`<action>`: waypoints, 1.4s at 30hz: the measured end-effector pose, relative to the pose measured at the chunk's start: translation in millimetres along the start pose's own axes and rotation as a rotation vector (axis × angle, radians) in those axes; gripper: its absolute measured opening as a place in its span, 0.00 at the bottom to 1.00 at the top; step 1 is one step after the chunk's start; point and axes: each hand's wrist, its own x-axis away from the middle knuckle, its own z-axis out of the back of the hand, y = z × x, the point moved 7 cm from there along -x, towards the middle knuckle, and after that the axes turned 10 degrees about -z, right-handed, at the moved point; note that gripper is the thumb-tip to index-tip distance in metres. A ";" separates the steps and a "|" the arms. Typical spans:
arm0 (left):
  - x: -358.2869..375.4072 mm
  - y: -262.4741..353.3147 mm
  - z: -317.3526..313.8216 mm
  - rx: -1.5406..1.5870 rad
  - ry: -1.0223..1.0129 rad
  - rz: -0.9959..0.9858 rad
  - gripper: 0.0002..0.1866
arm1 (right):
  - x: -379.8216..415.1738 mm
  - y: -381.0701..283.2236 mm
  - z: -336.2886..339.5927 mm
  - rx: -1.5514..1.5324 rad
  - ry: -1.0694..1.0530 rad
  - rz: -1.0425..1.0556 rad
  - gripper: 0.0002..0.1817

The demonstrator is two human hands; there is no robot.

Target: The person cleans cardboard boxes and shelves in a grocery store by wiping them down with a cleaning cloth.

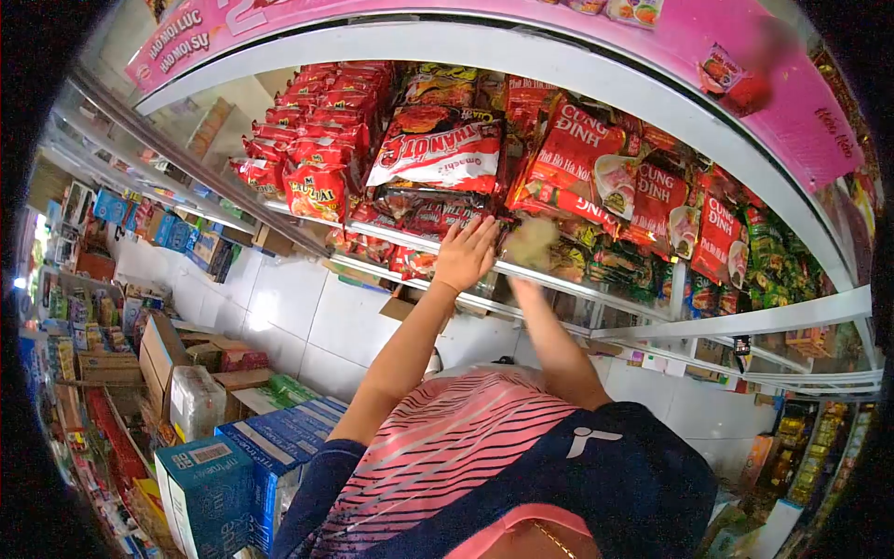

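Observation:
My left hand [468, 253] lies with its fingers stretched out against dark red noodle packets [433, 207] at the front edge of the shelf. Just above it is a red, white and black Omachi noodle packet [445, 154], lying on the stack. My right hand [533, 250] is to the right of it, by the same shelf edge, smeared by motion. A pale yellowish blur covers its fingers, and I cannot make out whether it holds anything. Red Cung Dinh packets [582, 158] lean in a stack behind my right hand.
Red packets [321, 140] are piled at the shelf's left, green ones [764, 252] at its right. A white metal shelf edge [549, 278] runs in front. Blue milk cartons [209, 494] and opened cardboard boxes [163, 359] stand on the floor at lower left.

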 end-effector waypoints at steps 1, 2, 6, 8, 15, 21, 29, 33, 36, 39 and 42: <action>-0.2 0.5 1.0 0.003 -0.006 0.005 0.22 | -5.2 30.0 -7.5 0.192 0.206 0.073 0.20; -0.3 1.4 2.0 -0.002 -0.005 0.004 0.22 | -8.2 61.5 -17.4 0.386 0.429 0.106 0.21; 0.9 -0.8 0.7 0.033 -0.030 0.019 0.22 | -38.7 157.1 6.1 0.208 0.323 -0.311 0.21; 1.7 -0.2 -0.4 0.026 -0.062 0.004 0.22 | -38.0 139.3 -1.3 0.219 0.289 -0.301 0.21; 0.8 -2.0 0.3 0.090 -0.047 0.031 0.22 | -40.6 135.9 1.6 0.152 0.270 -0.279 0.21; 1.3 -6.2 10.0 0.261 -0.174 -0.075 0.31 | -60.4 194.9 37.0 0.109 0.300 -0.383 0.21; 1.3 -7.2 13.1 0.411 -0.136 -0.064 0.34 | -28.8 125.8 9.4 0.101 0.318 -0.258 0.21; 3.2 -6.1 9.3 0.284 -0.194 -0.095 0.34 | 49.9 54.4 10.7 0.256 0.301 -0.359 0.20; 2.6 -6.4 7.8 0.293 -0.139 -0.058 0.31 | 134.8 4.9 -16.8 0.850 0.610 -0.490 0.18; -2.2 -8.2 20.4 0.388 0.015 0.056 0.23 | 181.9 -50.6 -98.1 1.626 0.722 -0.202 0.20; -18.6 -18.3 18.3 0.565 -0.010 0.312 0.18 | 185.3 -63.5 -212.6 2.039 0.779 0.314 0.19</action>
